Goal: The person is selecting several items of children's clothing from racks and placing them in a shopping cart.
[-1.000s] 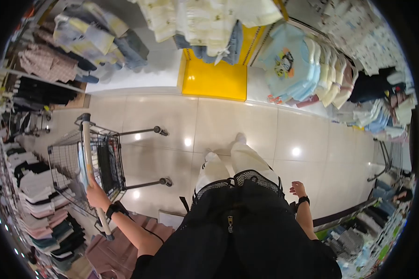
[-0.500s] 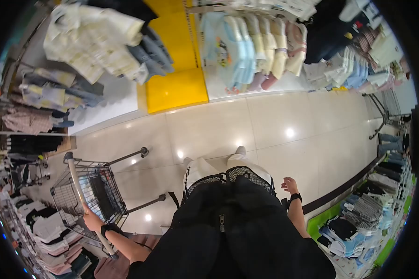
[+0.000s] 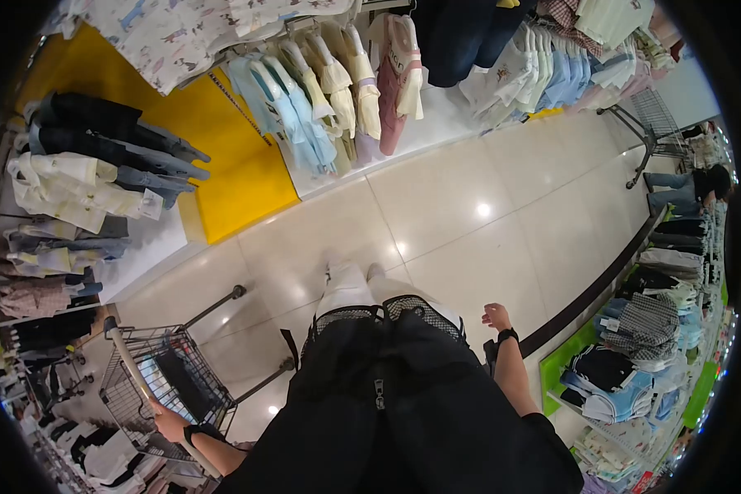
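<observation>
My left hand is wrapped round the pale handle of a shopping cart, with a black band at the wrist. The wire basket of the shopping cart stands at my left, with a dark panel and some items, too small to name, inside it. My right hand hangs in the air at my right side, fingers loosely bent and a little apart, with nothing in them. A dark watch sits on that wrist. The hand is apart from the clothes on the right.
Children's clothes hang on racks ahead, above a white ledge and a yellow panel. Folded clothes fill a shelf with green edging at the right. Farther right stand another cart and a person. Tiled floor lies between.
My view has shifted and turned toward the right as I walk. The racks ahead slide left and closer, and a person comes into clearer view at the right. My left hand stays on the handle.
</observation>
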`<act>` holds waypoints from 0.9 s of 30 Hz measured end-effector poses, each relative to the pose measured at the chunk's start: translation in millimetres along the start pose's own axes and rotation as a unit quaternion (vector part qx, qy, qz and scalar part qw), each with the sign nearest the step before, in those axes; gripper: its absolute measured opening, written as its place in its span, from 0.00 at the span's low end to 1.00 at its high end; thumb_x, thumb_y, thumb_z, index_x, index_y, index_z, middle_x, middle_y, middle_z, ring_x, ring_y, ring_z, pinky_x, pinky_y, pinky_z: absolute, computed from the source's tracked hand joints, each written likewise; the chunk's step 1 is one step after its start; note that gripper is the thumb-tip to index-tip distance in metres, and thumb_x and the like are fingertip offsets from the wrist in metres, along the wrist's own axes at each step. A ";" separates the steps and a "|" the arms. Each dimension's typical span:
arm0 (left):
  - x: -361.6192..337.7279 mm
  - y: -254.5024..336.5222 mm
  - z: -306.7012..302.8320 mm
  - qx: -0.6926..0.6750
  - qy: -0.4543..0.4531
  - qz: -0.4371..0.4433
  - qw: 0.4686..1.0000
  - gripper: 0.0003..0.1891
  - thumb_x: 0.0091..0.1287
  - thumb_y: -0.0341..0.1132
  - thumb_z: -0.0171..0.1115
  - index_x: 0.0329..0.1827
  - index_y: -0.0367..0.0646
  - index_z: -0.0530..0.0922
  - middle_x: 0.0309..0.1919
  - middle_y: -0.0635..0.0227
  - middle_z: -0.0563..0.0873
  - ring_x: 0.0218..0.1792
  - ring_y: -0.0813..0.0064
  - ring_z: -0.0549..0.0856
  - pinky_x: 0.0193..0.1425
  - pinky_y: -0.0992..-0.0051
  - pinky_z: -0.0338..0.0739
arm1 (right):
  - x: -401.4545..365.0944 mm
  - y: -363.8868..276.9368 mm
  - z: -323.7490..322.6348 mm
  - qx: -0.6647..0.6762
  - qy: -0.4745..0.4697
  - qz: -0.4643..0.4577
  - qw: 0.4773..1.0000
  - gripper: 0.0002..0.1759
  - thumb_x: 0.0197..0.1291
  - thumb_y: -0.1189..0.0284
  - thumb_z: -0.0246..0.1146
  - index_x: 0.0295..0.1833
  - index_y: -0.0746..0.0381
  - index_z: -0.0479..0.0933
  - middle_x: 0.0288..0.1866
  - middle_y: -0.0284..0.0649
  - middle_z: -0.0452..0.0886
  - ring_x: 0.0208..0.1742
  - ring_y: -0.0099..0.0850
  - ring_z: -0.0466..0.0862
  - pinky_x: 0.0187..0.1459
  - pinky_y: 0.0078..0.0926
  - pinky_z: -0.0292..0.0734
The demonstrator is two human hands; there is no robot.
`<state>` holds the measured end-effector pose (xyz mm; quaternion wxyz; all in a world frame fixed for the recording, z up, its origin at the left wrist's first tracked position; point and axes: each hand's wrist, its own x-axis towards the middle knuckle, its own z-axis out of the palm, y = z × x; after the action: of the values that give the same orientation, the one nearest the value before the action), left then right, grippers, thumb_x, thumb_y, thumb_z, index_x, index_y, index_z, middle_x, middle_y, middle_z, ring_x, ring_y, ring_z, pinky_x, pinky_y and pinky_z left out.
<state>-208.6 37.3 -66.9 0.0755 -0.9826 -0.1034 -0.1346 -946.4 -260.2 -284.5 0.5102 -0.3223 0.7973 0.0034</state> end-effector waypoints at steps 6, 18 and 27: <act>-43.5 43.7 -33.3 -0.009 -0.024 -0.007 1.000 0.43 0.55 0.71 0.31 0.36 0.37 0.80 0.32 0.53 0.82 0.34 0.54 0.80 0.37 0.57 0.72 | 36.5 -46.2 -15.3 0.003 -0.079 -0.030 0.996 0.14 0.55 0.65 0.52 0.47 0.57 0.72 0.30 0.39 0.80 0.30 0.29 0.81 0.30 0.27 0.73; -91.4 88.4 -35.8 0.005 0.027 0.010 1.000 0.41 0.55 0.70 0.32 0.30 0.38 0.79 0.23 0.54 0.81 0.27 0.53 0.79 0.27 0.57 0.71 | 119.4 -286.7 -150.7 -0.118 -0.006 -0.208 0.971 0.15 0.52 0.70 0.53 0.45 0.63 0.73 0.27 0.42 0.80 0.26 0.27 0.80 0.26 0.22 0.72; -167.4 145.1 -84.3 0.018 -0.002 0.010 1.000 0.42 0.55 0.71 0.30 0.38 0.39 0.79 0.29 0.54 0.82 0.29 0.55 0.80 0.29 0.59 0.73 | 176.4 -249.3 -201.4 -0.093 0.032 -0.217 0.971 0.15 0.54 0.69 0.53 0.44 0.65 0.73 0.25 0.42 0.80 0.23 0.27 0.80 0.24 0.23 0.73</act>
<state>-354.9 -148.5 -51.0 0.0946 -0.9824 -0.0958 -0.1296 -1028.7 -615.1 -251.3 0.4405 -0.5336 0.7207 -0.0433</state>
